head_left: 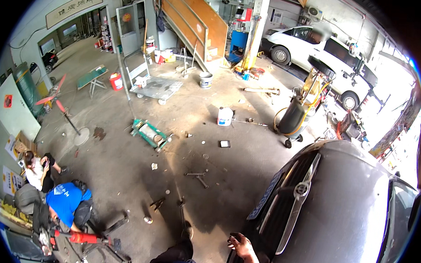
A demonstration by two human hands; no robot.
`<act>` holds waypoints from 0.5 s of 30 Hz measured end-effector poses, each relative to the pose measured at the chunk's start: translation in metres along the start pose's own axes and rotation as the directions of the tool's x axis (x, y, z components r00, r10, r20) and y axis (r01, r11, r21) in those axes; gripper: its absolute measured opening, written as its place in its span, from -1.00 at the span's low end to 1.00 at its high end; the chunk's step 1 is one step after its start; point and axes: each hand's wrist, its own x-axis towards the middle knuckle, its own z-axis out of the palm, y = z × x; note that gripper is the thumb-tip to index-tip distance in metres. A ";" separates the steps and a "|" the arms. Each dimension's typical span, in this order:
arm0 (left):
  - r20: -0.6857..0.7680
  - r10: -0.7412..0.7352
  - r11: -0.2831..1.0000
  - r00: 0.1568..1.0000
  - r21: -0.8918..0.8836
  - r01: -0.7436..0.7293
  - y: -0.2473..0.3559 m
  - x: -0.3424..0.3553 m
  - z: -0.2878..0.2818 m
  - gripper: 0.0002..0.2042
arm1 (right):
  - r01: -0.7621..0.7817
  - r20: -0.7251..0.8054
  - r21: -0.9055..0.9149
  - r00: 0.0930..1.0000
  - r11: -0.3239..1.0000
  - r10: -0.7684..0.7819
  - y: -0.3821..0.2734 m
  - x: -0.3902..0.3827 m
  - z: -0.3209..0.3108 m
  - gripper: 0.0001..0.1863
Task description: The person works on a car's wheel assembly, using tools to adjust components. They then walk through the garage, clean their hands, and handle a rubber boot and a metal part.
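My right hand (241, 246) is low in the view, beside the front of a dark car (344, 210). Its fingers are loosely bent and apart, with dark fingertips, and I make out nothing held in them. The car's front grille (279, 209) is nearest to this hand; whether they touch I cannot tell. My left hand is out of view. On the floor ahead of my shoe (187, 231) lie a long metal bar (182, 207), a cross-shaped wrench (197, 175) and a small metal stand (157, 204).
A green floor jack (149, 134), a white jug (224, 117) and a flatbed trolley (158, 88) stand farther off. At left, a person in blue (69, 201) bends beside a red cylinder tool (82, 238); another person sits behind. A white van (303, 48) is parked far right.
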 end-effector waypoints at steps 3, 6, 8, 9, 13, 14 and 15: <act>-0.207 0.068 0.992 0.976 -0.089 -0.088 -0.037 0.087 -0.054 -0.74 | -0.050 -0.086 0.103 0.995 0.993 0.058 -0.033 0.057 -0.033 -0.55; 0.235 -0.651 0.506 0.721 -0.574 0.644 -0.046 0.247 -0.148 -0.68 | -0.007 -0.150 0.122 0.988 0.993 0.026 -0.075 0.116 -0.072 -0.54; 0.198 -0.725 0.351 0.659 -0.718 0.602 -0.062 0.342 -0.231 -0.59 | 0.016 -0.209 0.196 0.978 0.981 0.025 -0.086 0.154 -0.102 -0.53; 0.151 -0.759 0.330 0.634 -0.750 0.573 -0.061 0.391 -0.282 -0.58 | 0.000 -0.213 0.228 0.976 0.974 0.050 -0.105 0.170 -0.116 -0.53; -0.204 -0.700 0.527 0.684 -0.794 0.303 -0.060 0.563 -0.473 -0.58 | 0.003 -0.272 0.302 0.959 0.953 0.083 -0.129 0.251 -0.177 -0.47; -0.212 -0.702 0.493 0.680 -0.834 0.249 -0.077 0.604 -0.499 -0.60 | 0.020 -0.261 0.331 0.963 0.943 0.071 -0.136 0.283 -0.192 -0.48; -0.274 -0.645 0.573 0.714 -0.791 0.214 -0.053 0.639 -0.542 -0.65 | 0.013 -0.287 0.355 0.953 0.935 0.095 -0.135 0.300 -0.214 -0.48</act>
